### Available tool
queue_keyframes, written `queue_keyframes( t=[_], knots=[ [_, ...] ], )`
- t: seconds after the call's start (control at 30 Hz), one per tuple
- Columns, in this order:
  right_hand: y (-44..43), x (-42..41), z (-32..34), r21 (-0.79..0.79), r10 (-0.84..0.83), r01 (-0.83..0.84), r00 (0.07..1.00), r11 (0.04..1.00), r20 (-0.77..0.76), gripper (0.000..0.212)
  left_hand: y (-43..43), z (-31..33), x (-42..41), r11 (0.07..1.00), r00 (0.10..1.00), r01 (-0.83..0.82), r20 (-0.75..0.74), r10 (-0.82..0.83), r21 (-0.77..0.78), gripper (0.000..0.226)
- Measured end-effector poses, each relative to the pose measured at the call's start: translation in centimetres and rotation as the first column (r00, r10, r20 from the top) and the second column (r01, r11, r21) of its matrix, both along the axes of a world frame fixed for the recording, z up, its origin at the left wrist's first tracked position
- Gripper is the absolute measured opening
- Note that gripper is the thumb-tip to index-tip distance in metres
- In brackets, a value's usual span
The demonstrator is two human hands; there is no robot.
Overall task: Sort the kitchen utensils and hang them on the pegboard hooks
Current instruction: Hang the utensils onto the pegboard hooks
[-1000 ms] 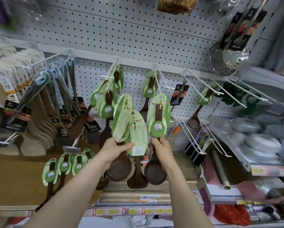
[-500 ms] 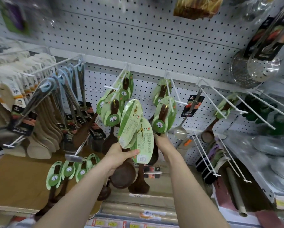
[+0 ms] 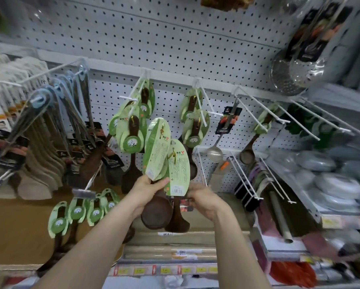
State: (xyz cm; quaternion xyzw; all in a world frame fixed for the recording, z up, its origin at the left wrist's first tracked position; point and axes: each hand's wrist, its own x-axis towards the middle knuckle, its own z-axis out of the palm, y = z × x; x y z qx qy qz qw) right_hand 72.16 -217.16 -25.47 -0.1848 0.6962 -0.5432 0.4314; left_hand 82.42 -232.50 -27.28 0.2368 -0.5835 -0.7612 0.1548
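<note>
The left hand [image 3: 147, 190] is gripping a ladle [image 3: 156, 213] and a spatula [image 3: 177, 221] together just below the hooks [image 3: 129, 98]. With two handles in one fist, either could be slipping or snagging cards when one is drawn free. Both are standing near upright, heads down and carded ends pointing up at the hooks, while the right hand [image 3: 206, 200] is hovering beside the spatula, too blurred to tell how its fingers lie.

Just above the fingers of the left hand [image 3: 147, 189], the held green card [image 3: 178, 163] carries a white barcode sticker [image 3: 176, 189] whose digits are too small to read. Higher up it has a red logo [image 3: 182, 152] beside Chinese characters. Beyond the fingers, a hanging card [image 3: 131, 132] shows a round seal with one white character. To their right, the lettering on a black tag [image 3: 227, 122] is blurred. Below them, the yellow price tags [image 3: 141, 270] are illegible.
</note>
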Motion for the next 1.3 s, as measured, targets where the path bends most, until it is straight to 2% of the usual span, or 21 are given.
queue_keyframes(
  t=[0.1,0.23,0.27,0.37,0.5,0.6,0.77,0.87,0.97,1.1,1.3],
  knots=[
    [1.2,1.2,-0.5,0.059,0.122,-0.126,0.991,0.99,0.057,0.037,0.5,0.3,0.4,0.998,0.998,0.055,-0.039,-0.055,-0.002,0.034],
    [2.7,1.8,-0.8,-0.032,0.197,-0.194,0.971,0.98,0.132,0.02,0.8,0.6,1.2,0.997,0.994,0.082,-0.066,-0.082,-0.001,0.034],
    [3.0,2.0,-0.8,-0.058,0.228,-0.221,0.962,0.974,0.152,0.008,0.8,0.5,1.3,0.996,0.994,0.085,-0.07,-0.084,0.01,0.034],
    [3.5,3.0,-0.8,-0.092,0.258,-0.245,0.952,0.965,0.165,0.021,1.0,0.7,2.0,0.993,0.99,0.109,-0.093,-0.104,0.045,0.033],
    [3.9,4.1,-0.2,-0.096,0.232,-0.226,0.972,0.969,0.048,0.015,1.4,1.1,2.3,0.992,0.986,0.125,-0.111,-0.121,0.03,0.028],
    [4.1,4.7,0.4,-0.091,0.137,-0.138,0.99,0.986,-0.016,0.019,2.0,1.7,2.4,0.995,0.989,0.096,-0.117,-0.095,0.004,0.016],
    [4.5,4.7,1.7,-0.124,-0.035,0.015,0.986,0.992,-0.162,0.012,1.9,2.3,2.4,0.997,0.987,0.075,-0.143,-0.073,0.006,0.012],
    [4.5,4.5,2.8,-0.099,-0.195,0.17,0.915,0.98,-0.354,0.01,1.8,2.0,2.8,0.999,0.991,0.031,-0.129,-0.037,-0.044,0.012],
    [4.1,4.2,3.4,-0.068,-0.285,0.292,0.812,0.954,-0.509,0.019,1.7,1.4,3.1,0.998,0.993,0.004,-0.118,-0.011,-0.06,0.018],
    [3.6,3.7,2.9,-0.023,-0.282,0.338,0.744,0.941,-0.606,0.029,1.3,0.7,3.5,0.999,0.994,-0.001,-0.111,-0.004,-0.045,0.021],
    [2.6,3.7,2.7,0.05,-0.223,0.344,0.705,0.938,-0.673,0.029,0.7,0.4,4.0,0.998,0.995,0.003,-0.097,-0.009,-0.062,0.02]
  ],
)
